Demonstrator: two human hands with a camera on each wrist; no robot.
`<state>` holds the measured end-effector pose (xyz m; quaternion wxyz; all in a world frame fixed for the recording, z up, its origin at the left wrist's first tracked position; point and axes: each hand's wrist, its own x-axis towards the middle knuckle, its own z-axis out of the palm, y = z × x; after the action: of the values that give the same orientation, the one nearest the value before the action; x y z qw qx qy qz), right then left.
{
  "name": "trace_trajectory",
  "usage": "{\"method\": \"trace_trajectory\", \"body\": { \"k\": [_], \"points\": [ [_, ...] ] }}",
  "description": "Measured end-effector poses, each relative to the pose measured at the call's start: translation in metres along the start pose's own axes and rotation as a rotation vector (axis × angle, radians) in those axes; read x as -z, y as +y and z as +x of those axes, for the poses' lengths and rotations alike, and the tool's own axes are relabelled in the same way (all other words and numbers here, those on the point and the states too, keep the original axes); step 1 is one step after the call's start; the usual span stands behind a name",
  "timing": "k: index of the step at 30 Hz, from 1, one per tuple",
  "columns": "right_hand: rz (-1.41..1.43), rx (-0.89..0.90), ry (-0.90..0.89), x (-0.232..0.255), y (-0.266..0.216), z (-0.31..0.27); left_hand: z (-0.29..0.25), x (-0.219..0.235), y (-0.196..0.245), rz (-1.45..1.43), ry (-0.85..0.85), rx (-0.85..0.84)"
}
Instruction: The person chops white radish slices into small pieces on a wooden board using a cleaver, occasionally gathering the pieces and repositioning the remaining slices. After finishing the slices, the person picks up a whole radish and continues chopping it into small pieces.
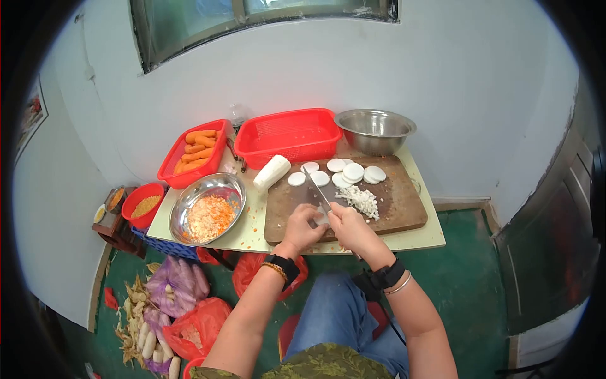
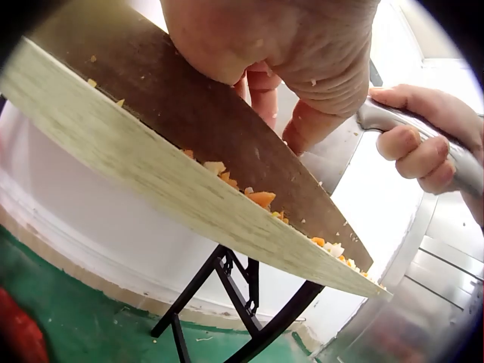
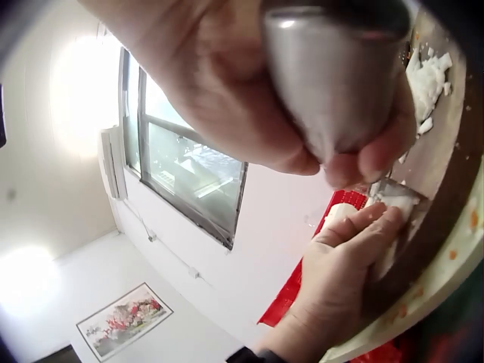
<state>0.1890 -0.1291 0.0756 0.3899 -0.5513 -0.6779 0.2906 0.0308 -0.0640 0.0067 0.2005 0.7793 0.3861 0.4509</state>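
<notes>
My right hand [image 1: 355,232] grips a kitchen knife [image 1: 315,188] by its metal handle, the broad blade pointing away over the wooden cutting board [image 1: 404,208]. Close against the blade, my left hand [image 1: 306,228] holds a piece of white radish [image 3: 397,203] with curled fingers near the board's front edge. Just beyond the right hand lies a heap of chopped white radish [image 1: 361,201]. Several round radish slices [image 1: 353,172] are spread along the back of the board. A thick peeled radish [image 1: 273,172] leans at the board's left edge.
Left of the board stands a steel bowl [image 1: 178,215] of chopped orange and pale bits. Behind are a red basket [image 1: 252,158], a basket of carrots [image 1: 201,151] and a steel basin [image 1: 377,140]. Bagged radishes [image 1: 178,284] lie on the floor.
</notes>
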Motion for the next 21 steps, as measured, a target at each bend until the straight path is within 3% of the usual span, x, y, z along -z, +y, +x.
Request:
{"method": "trace_trajectory", "body": {
  "k": [1, 4, 7, 21],
  "points": [
    [-0.037, 0.032, 0.01, 0.0, -0.003, 0.001, 0.001, 0.0, -0.002, 0.013, 0.01, -0.03],
    [0.178, -0.224, -0.049, 0.012, -0.014, -0.005, -0.002, -0.004, -0.007, 0.042, 0.021, -0.097],
    [0.369, -0.109, -0.014, 0.012, 0.0, -0.014, -0.002, -0.002, -0.006, 0.043, 0.018, -0.103],
    [0.315, -0.07, 0.067, 0.005, 0.01, -0.025, -0.003, -0.002, -0.004, 0.038, 0.03, -0.08]
  ]
}}
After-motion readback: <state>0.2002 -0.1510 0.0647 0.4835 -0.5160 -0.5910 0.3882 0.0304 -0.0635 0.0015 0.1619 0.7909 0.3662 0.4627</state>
